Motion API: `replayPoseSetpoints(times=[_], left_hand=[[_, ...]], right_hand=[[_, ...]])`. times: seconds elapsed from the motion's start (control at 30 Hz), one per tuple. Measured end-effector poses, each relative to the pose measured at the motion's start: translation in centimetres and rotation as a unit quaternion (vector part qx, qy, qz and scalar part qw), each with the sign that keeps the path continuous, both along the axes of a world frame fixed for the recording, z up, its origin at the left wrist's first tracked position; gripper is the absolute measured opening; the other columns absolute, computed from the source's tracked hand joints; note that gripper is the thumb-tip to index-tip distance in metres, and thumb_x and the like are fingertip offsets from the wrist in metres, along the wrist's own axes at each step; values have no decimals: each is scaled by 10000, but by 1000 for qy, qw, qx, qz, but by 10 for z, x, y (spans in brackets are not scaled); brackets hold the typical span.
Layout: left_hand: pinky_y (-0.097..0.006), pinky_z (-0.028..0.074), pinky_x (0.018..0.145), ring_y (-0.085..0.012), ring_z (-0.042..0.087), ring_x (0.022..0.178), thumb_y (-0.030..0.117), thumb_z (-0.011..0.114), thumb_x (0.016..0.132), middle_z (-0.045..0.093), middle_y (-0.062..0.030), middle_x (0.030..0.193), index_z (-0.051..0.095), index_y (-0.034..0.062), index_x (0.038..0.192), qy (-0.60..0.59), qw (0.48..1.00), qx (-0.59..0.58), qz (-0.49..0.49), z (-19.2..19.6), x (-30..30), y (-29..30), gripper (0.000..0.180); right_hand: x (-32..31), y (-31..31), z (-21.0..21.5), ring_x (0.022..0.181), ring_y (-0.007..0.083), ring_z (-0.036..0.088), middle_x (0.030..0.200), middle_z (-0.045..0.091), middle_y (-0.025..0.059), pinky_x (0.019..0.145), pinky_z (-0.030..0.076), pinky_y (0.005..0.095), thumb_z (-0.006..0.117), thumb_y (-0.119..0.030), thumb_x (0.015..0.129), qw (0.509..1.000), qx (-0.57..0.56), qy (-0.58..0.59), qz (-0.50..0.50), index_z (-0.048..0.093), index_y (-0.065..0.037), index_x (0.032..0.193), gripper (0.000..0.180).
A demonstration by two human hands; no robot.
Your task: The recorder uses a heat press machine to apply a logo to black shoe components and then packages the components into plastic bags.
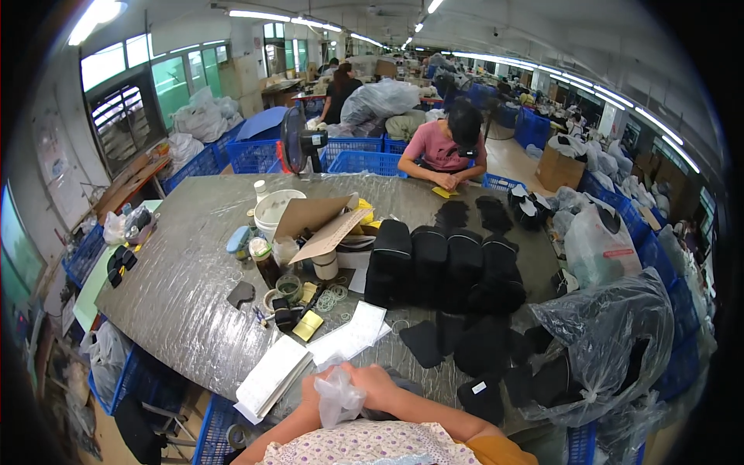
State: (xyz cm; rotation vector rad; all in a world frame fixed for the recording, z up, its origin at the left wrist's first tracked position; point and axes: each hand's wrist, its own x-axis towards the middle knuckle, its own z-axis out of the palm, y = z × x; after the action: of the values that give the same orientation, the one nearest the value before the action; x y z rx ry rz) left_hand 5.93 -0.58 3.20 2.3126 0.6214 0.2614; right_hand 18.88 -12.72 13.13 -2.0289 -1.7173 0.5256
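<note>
Close to my body at the near table edge, a bunched translucent plastic bag (339, 397) is gathered between my hands. My left hand (311, 392) grips its left side, with the fingers partly hidden behind the plastic. Wrapped round the top right of the bag is my right hand (373, 386). Just beyond them lie an open notebook (273, 375) and loose white sheets (350, 335). Black cut pieces (422, 343) lie to the right, one dark piece (480, 399) bearing a small white label.
Stacked black fabric pieces (434, 260) stand mid-table beside a white bucket (275, 208), cardboard (310, 217), a dark bottle (265, 262) and a yellow notepad (308, 325). A large clear bag (604, 333) crowds the right. Across the table a person (446, 147) handles a yellow piece.
</note>
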Motion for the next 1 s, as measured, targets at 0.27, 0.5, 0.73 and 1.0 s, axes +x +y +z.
replayPoseSetpoints(times=[0.27, 0.5, 0.73, 1.0], left_hand=[[-275, 454, 710, -143, 569, 825, 166, 679, 752, 615, -90, 955, 389, -18, 1278, -76, 908, -400, -98, -8, -11, 35, 628], [-245, 452, 689, -120, 559, 764, 250, 626, 834, 610, -53, 896, 579, 1, 1063, 15, 876, -467, -122, 50, 4, 27, 342], [-373, 462, 646, -262, 604, 741, 351, 607, 815, 637, -129, 787, 601, 12, 898, 142, 980, -134, -27, 89, 28, 20, 349], [-440, 455, 695, -390, 582, 809, 346, 611, 804, 615, -213, 817, 593, 35, 863, 49, 999, -9, 22, 20, 50, 45, 318]], right_hand=[[-10, -10, -6, 679, 345, 601, 772, 623, 163, 653, 461, 437, 542, -178, 773, 994, 73, 72, 26, 518, -35, 1031, 296], [-17, -19, 5, 1009, 269, 515, 1020, 571, 121, 841, 369, 389, 578, -129, 726, 959, 205, 187, 60, 595, -62, 1013, 295], [-12, -24, 1, 1108, 276, 432, 1102, 509, 87, 936, 287, 382, 609, -236, 684, 968, 228, -35, 104, 622, -96, 935, 288], [-5, -16, -26, 912, 247, 562, 862, 588, 108, 853, 394, 368, 592, -213, 693, 940, 214, 133, 231, 597, -74, 842, 204]])
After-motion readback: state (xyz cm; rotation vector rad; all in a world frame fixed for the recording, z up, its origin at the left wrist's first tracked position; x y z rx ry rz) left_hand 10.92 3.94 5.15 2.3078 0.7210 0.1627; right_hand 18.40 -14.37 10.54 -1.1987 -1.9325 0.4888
